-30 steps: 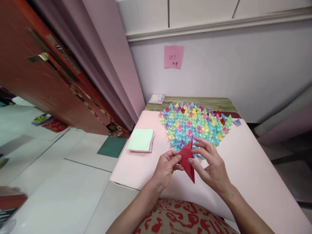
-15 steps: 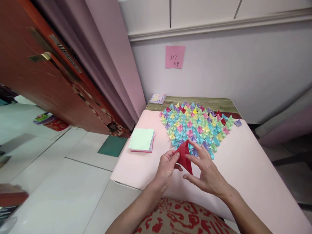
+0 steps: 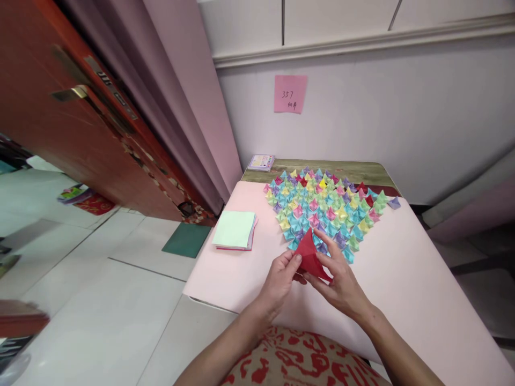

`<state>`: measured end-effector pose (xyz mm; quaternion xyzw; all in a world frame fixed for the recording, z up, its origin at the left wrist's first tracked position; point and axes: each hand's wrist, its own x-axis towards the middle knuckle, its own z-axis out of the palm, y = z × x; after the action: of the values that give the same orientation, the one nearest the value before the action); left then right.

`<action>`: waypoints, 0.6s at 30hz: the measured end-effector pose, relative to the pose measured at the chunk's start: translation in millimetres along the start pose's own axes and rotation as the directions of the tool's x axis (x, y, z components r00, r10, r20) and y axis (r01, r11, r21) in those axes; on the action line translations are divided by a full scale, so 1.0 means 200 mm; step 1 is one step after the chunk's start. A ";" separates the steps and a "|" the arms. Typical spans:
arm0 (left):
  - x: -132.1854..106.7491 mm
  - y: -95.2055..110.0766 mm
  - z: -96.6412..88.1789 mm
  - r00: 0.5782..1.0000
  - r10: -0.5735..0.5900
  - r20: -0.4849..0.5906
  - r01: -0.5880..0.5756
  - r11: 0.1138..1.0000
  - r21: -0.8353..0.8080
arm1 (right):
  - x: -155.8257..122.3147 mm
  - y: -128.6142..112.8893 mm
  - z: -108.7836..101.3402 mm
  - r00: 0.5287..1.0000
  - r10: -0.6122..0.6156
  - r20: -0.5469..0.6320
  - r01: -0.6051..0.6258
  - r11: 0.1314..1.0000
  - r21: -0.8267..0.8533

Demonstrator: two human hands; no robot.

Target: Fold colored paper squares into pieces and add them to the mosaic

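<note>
A folded sheet of red origami paper (image 3: 309, 254) is held up over the front of the table. My left hand (image 3: 281, 273) pinches its left side between thumb and fingers. Around its right edge curl the fingers of my right hand (image 3: 340, 276), thumb below and fingertips touching the paper. Just beyond my hands, several folded paper pieces (image 3: 322, 206) in many colours stand packed together in a wedge shape. A stack of square paper (image 3: 234, 229), pale green on top, lies to the left.
A pale pink cover (image 3: 414, 279) lies over the table. Small printed packs (image 3: 261, 162) sit at its back left corner. One purple folded piece (image 3: 394, 202) stands apart on the right. A pink note (image 3: 290, 94) is stuck to the wall; a red door (image 3: 80, 107) stands left.
The red paper has tilted and shifted slightly right. My right thumb and fingers have closed in around its right side, where they were spread before. My left hand keeps its pinch.
</note>
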<state>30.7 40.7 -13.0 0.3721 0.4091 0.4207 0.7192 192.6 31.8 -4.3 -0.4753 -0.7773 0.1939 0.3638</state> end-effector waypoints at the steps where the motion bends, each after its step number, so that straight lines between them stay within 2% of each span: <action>1: -0.01 0.00 -0.01 1.000 0.013 0.022 -0.014 0.999 0.032 | 0.00 0.00 -0.01 1.000 -0.007 -0.007 0.007 1.000 -0.007; 6: -0.05 0.05 -0.04 0.984 0.089 0.156 -0.123 0.965 0.231 | 0.00 0.00 -0.05 0.999 -0.045 -0.015 0.044 0.996 -0.080; 9: -0.07 0.10 -0.06 0.969 0.087 0.230 -0.159 0.936 0.313 | 0.00 -0.01 -0.07 0.999 -0.052 0.014 0.053 0.994 -0.092; 11: -0.08 0.12 -0.07 0.967 0.081 0.241 -0.162 0.925 0.342 | 0.00 -0.01 -0.08 0.999 -0.049 0.018 0.050 0.995 -0.084; 13: -0.08 0.11 -0.07 0.976 0.092 0.196 -0.153 0.933 0.324 | 0.01 -0.01 -0.08 0.999 -0.003 -0.038 0.002 1.000 -0.031; 15: -0.07 0.08 -0.06 0.989 0.118 0.090 -0.136 0.962 0.237 | 0.01 -0.01 -0.06 0.982 0.123 -0.141 -0.110 0.989 0.098; 17: -0.06 0.04 -0.03 0.993 0.114 -0.036 -0.111 0.991 0.072 | 0.02 -0.01 -0.04 0.936 0.309 -0.171 -0.243 0.915 0.323; 18: -0.06 0.02 -0.01 0.992 0.096 -0.082 -0.098 0.995 -0.019 | 0.02 -0.01 -0.03 0.910 0.393 -0.130 -0.301 0.844 0.444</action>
<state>23.6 32.5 -7.1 0.3658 0.4147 0.4745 0.6848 195.0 35.1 2.4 -0.5389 -0.5743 0.3645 0.4970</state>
